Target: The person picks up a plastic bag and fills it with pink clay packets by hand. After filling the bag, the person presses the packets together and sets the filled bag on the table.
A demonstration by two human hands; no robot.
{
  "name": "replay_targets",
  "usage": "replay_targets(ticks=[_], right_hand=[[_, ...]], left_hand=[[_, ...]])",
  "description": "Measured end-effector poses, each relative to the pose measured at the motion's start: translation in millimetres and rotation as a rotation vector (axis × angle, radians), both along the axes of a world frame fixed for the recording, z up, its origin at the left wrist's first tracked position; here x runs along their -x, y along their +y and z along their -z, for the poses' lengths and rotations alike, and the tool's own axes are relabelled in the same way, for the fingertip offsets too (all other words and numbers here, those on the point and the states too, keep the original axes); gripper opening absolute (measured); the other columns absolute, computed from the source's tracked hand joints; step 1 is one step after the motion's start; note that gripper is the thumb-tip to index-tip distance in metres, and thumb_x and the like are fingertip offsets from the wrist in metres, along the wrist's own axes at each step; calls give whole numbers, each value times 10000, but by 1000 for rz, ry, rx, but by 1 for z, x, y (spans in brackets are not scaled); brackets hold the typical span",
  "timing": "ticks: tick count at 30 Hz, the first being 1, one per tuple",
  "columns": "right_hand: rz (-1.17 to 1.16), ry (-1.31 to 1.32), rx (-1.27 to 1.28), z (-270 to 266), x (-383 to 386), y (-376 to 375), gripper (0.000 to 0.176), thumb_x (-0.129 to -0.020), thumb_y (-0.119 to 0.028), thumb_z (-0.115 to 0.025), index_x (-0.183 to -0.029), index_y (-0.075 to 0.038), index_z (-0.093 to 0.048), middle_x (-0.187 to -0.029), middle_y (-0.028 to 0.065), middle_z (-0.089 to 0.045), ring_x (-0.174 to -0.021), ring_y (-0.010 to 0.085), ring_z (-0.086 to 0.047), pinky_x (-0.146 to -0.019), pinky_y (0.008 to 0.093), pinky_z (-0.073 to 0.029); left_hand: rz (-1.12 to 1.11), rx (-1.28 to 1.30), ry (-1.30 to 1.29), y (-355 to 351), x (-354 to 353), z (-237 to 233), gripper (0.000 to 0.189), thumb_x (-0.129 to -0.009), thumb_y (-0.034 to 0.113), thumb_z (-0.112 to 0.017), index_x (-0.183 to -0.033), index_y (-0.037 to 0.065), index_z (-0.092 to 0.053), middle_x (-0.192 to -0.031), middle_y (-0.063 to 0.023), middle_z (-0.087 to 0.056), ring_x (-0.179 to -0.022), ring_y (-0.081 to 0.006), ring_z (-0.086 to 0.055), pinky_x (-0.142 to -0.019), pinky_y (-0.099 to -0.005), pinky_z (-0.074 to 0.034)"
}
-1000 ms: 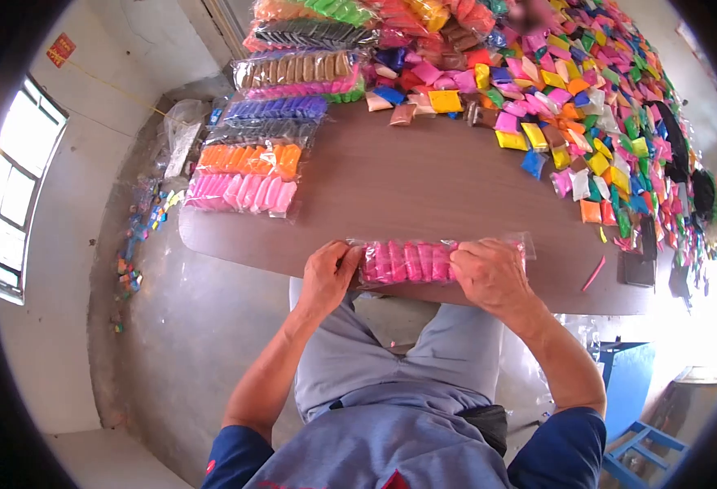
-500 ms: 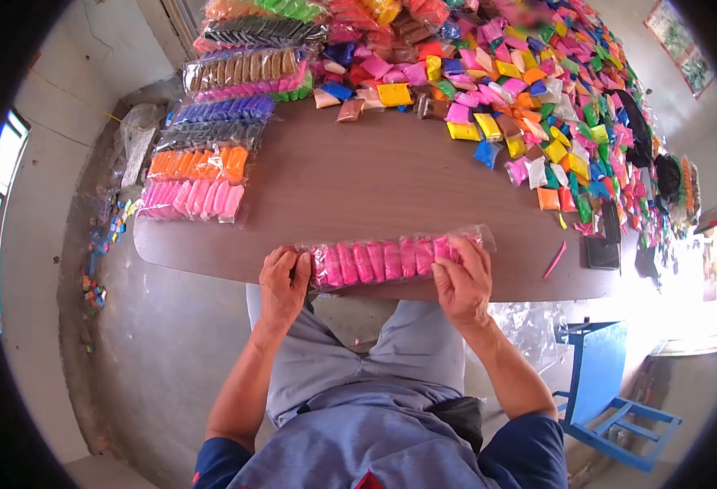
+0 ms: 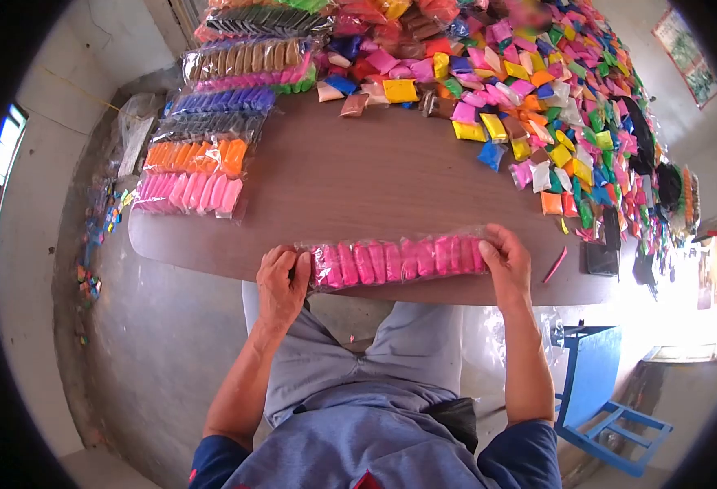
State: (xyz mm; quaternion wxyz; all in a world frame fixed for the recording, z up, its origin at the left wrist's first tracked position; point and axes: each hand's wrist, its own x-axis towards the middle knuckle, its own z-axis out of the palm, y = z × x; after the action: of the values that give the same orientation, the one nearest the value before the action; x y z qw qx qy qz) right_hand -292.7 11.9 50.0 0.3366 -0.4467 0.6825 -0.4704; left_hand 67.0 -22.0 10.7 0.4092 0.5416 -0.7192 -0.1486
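Note:
A long clear bag of pink packets (image 3: 399,261) lies crosswise at the table's near edge, its packets side by side in a row. My left hand (image 3: 283,281) grips the bag's left end between thumb and fingers. At the right end, my right hand (image 3: 507,259) pinches the plastic beside the last packet, thumb toward the packets. Both hands are closed on the bag, which is stretched out between them.
Bagged rows of pink (image 3: 191,194), orange (image 3: 197,156) and other packets line the brown table's (image 3: 350,179) left side. Loose colourful packets (image 3: 530,98) heap at the back and right. A pink stick (image 3: 555,265) lies near the right edge. A blue chair (image 3: 591,383) stands below right.
My right hand has slid right along the bag to its end, uncovering the rightmost pink packets. My left hand has kept its grip at the left end.

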Motion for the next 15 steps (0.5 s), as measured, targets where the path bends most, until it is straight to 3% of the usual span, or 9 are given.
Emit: replay_targets(ticks=[4,10,13,15], right_hand=[[-17,-13,-31,4,5,1,328,-951,-71,-654,-1265,9,-607,-1000,39,-667,-915,97,-601,-837,250,-497],[-36,62,-24,16,11,1,359,-923,-80,-691,-1269,-22,-616,-1021,55,-674,-921,106,-610,-836,262,-506],[21,247,30,9,7,5,423,-876,-88,-728,-1282,-42,-619,-1158,129,-663,-1034,210,-635,-917,343,-511],[2,720,228,-5,1,9,464,-848,-114,-745,-1290,-50,-621,-1269,166,-616,-1164,295,-587,-992,403,-477]], left_hand=[[-8,22,-12,1,2,1,217,-921,116,-654,-773,-9,-558,-851,-140,-628,-806,-345,-579,-751,-418,-449],[-15,34,-25,0,3,2,204,-911,101,-654,-768,-4,-554,-852,-137,-622,-803,-338,-580,-746,-416,-448],[-17,51,-23,-1,4,2,203,-912,97,-649,-764,-1,-552,-846,-135,-617,-798,-335,-579,-737,-415,-448],[-21,61,-23,1,4,1,208,-912,99,-649,-758,1,-548,-839,-133,-613,-792,-333,-577,-729,-415,-447]])
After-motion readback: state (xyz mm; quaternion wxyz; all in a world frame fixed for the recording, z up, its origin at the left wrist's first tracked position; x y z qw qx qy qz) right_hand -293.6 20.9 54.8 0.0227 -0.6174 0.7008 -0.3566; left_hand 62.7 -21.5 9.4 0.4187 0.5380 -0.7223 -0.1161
